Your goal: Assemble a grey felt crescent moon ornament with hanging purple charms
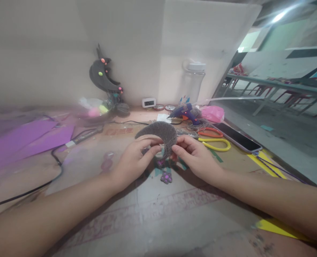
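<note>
Both my hands hold a grey crescent-shaped piece wound with yarn (161, 132) above the cardboard-covered table (153, 210). My left hand (135, 159) pinches its lower end from the left, fingers closed. My right hand (194, 155) pinches the same end from the right, fingers closed. Below the hands lies a small purple paw-shaped bit (166, 176).
A finished dark crescent ornament (102, 75) stands at the back wall. A blue glue gun (184, 112), orange scissors (210, 132), yellow-handled scissors (217, 143), a phone (237, 137), a water bottle (194, 82) and a small clock (149, 102) lie right and behind. Purple sheets (27, 141) and a black cable (55, 160) are at left.
</note>
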Demonstrator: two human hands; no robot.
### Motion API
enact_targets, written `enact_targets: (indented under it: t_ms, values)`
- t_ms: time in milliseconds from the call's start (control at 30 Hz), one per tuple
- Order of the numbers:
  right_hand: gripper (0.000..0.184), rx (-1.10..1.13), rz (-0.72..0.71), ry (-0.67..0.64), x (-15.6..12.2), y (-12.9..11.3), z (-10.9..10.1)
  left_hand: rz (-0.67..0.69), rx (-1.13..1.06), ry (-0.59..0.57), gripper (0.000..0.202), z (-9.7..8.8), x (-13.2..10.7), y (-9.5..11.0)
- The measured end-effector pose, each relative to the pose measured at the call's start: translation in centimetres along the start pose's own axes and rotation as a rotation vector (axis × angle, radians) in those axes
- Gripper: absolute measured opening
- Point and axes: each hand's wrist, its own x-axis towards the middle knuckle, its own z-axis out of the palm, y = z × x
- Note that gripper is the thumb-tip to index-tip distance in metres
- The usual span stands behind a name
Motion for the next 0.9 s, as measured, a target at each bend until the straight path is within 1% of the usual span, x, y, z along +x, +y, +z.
enact_targets:
  t_ms: [67,200,267,367,433,600,700,767,833,900]
  values:
    - [0.015,-0.009,0.004,-0.006,0.0,0.0,0.0,0.002,-0.015,-0.013,0.016,0.0,0.0,0.0]
    - [0.012,-0.003,0.012,-0.037,0.1,0.1,0.1,-0.067,-0.012,-0.046,0.017,-0.1,-0.1,0.2]
    - [0.012,-0.001,0.014,-0.042,0.1,0.1,0.1,-0.073,-0.006,-0.053,0.019,-0.1,-0.1,0.2]
    - [0.014,-0.001,0.015,-0.033,0.0,0.1,0.1,-0.037,0.015,-0.030,0.018,-0.1,-0.1,0.4]
    - [0.015,0.005,0.016,-0.020,0.0,0.1,0.1,-0.038,0.004,-0.005,0.018,-0.1,-0.1,0.5]
    - [0.016,0.011,0.011,-0.018,-0.1,0.2,0.0,-0.160,-0.098,0.022,0.024,0.2,-0.2,0.0]
    - [0.017,0.033,0.011,-0.022,-0.1,0.2,0.0,-0.283,-0.131,0.043,0.031,0.1,0.0,-0.6]
    - [0.018,0.058,0.014,-0.025,-0.2,0.1,0.0,-0.361,-0.151,0.075,0.031,0.0,0.3,-1.0]
    - [0.019,0.083,0.025,-0.024,-0.2,0.1,0.0,-0.387,-0.162,0.108,0.028,0.0,0.6,-1.2]
    - [0.020,0.102,0.041,-0.015,-0.1,0.1,-0.1,-0.373,-0.175,0.115,0.023,0.0,0.8,-1.3]
